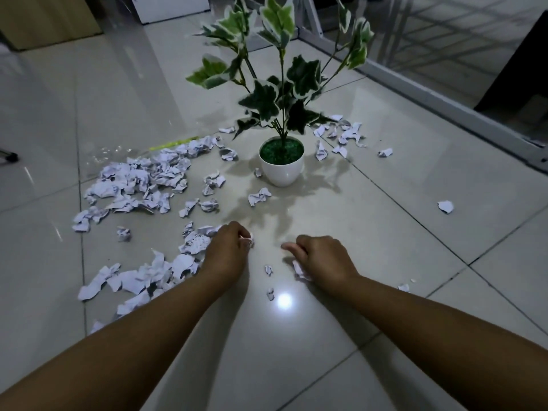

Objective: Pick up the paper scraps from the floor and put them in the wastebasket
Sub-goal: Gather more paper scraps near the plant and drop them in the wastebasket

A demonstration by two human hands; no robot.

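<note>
Still gathering: left hand (228, 250) pinches a scrap (247, 240), right hand (321, 259) probably clutches another scrap (299, 271) beneath its palm. Next: wastebasket, not visible.

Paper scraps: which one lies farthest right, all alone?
The scrap right of the plant pot, on a bare tile far from the pile.

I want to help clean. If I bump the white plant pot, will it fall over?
Probably, yes. The plant pot is small and its stems stand tall and wide above it, so it likely tips easily. On the glossy floor it may slide first.
</note>
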